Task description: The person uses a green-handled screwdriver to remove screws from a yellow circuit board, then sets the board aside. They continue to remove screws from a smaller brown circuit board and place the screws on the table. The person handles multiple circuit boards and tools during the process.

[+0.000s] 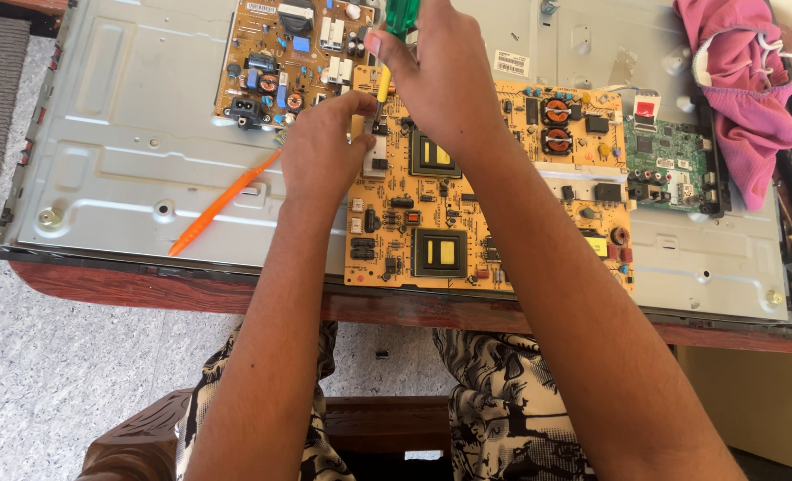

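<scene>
A large orange circuit board [503, 205] lies on the grey metal back panel [138, 134] of a flat screen. My right hand [440, 76] grips a screwdriver with a green handle [402, 16] and a yellow shaft, held upright over the board's upper left corner. My left hand [320, 151] rests at that same corner, its fingers pinching around the screwdriver tip and a white component; what lies under the fingertips is hidden. An orange plastic pry tool [222, 203] lies on the panel just left of my left hand.
A second orange board [289, 58] sits at the panel's upper middle. At the right a small green board [672, 165] lies beside a pink cloth [743, 89]. The panel rests on a dark wooden table [236, 294], over a speckled floor.
</scene>
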